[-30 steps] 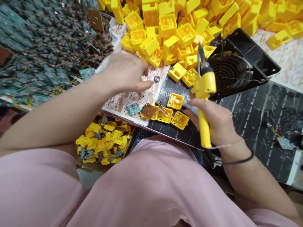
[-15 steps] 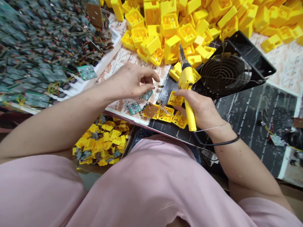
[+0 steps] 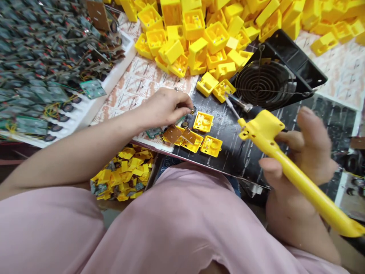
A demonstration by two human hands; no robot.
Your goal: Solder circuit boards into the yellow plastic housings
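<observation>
My right hand (image 3: 302, 152), slightly blurred, holds a yellow soldering gun (image 3: 296, 171) with its metal tip angled up and left toward an open yellow case (image 3: 224, 90). The fingertips of my left hand (image 3: 168, 108) pinch what looks like a thin wire, mostly hidden. Under that hand lies a green circuit board (image 3: 154, 132). Just right of it, brown boards (image 3: 172, 134) sit over opened yellow case halves, beside a small round dark part (image 3: 185, 125). Two more case halves, one upper (image 3: 203, 121) and one lower (image 3: 211, 146), lie open side up on the black bench surface.
Yellow cases (image 3: 194, 24) are heaped at the back. A black fan (image 3: 262, 82) with a wire grille stands right of them. Circuit boards with wires fill a white foam tray (image 3: 121, 57) at left. Below the bench edge is a box of yellow pieces (image 3: 122, 171).
The soldering gun has swung from upright near the cases to a slanted position farther right and closer to me. My left hand has moved slightly down, its fingertips now pressed together.
</observation>
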